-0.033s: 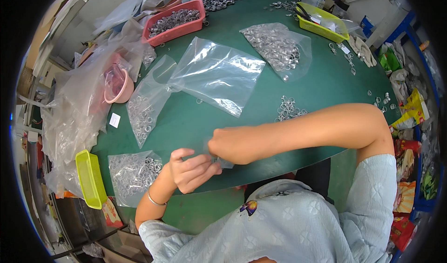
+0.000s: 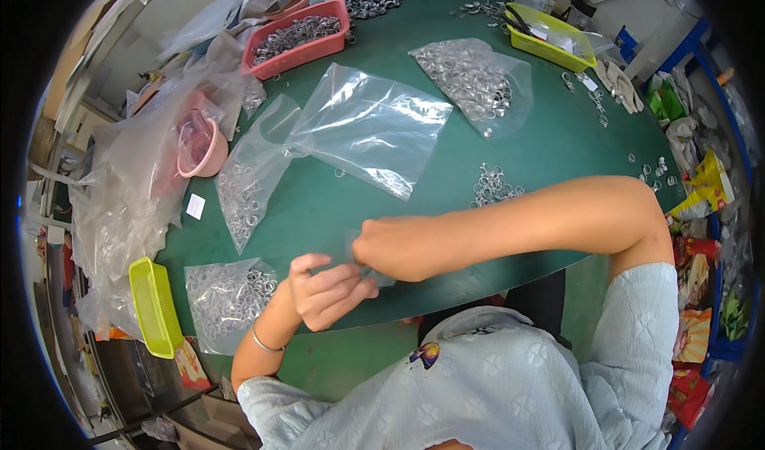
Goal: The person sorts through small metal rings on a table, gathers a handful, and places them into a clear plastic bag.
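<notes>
view: single head-worn fisheye, scene seen from above, upright, not mirrored
direction: faced steeply down and forward over the green tabletop [image 2: 558,143]
nearness: close; wearer's chest and forearms are taken in at the lower edge, left hand [image 2: 325,292] and right hand [image 2: 390,247] just below centre
distortion: tabletop edge is bent toward the rim, dark corners
far field: floor and clutter are caught at both sides
shared area: none, one view only

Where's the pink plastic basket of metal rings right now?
In the head view, the pink plastic basket of metal rings sits at the far left of the green table, beyond the large empty clear plastic bag and well away from both hands.
</notes>
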`<state>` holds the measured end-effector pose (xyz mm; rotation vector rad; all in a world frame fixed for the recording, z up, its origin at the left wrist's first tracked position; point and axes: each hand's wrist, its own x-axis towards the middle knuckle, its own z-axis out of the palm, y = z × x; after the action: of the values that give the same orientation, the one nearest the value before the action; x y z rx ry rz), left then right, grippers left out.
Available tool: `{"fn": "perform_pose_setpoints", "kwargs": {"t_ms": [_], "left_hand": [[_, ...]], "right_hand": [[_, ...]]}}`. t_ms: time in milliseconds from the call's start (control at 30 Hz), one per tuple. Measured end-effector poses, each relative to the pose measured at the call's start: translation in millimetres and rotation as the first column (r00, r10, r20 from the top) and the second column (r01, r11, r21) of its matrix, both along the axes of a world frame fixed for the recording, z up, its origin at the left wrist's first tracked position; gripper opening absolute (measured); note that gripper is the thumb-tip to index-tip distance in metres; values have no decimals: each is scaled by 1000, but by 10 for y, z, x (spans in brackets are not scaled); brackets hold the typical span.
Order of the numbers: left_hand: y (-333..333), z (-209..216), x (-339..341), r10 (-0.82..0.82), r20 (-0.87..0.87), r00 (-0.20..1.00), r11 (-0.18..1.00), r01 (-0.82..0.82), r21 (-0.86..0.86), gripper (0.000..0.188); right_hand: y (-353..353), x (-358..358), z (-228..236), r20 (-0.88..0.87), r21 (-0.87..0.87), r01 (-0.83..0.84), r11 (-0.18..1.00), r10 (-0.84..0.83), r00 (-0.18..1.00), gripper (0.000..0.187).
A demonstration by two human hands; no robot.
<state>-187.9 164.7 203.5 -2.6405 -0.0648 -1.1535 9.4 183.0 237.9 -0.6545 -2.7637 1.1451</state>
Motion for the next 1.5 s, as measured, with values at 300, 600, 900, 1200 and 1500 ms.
{"fn": "perform_pose_setpoints", "kwargs": {"t_ms": [300, 600, 900, 1200, 1500], "left_hand": [[-4, 21, -64, 65, 15, 998, 997, -65, -30, 15], [-15, 164, 177, 417, -143, 898, 393, -319, -862, 53], [342, 338, 74, 464, 5, 886, 362, -184, -914, 5], [2362, 1524, -164, 707, 375, 600, 648, -337, -683, 19], [3617, 552, -815, 895, 268, 358, 446, -672, -591, 15]], "right_hand": [[-60, 125, 236, 204, 221, -46, 974, 0, 979, 13], [-173, 538, 212, -223, 343, 137, 929, -61, 973, 10], [-974, 1295, -590, -378, -61, 795, 604, -751, 542, 21], [-1441, 1779, -1344, -392, 255, 958, 133, -891, 228, 18], [-1447, 1834, -1602, -345, 419, 904, 87, -905, 247, 22]]}}
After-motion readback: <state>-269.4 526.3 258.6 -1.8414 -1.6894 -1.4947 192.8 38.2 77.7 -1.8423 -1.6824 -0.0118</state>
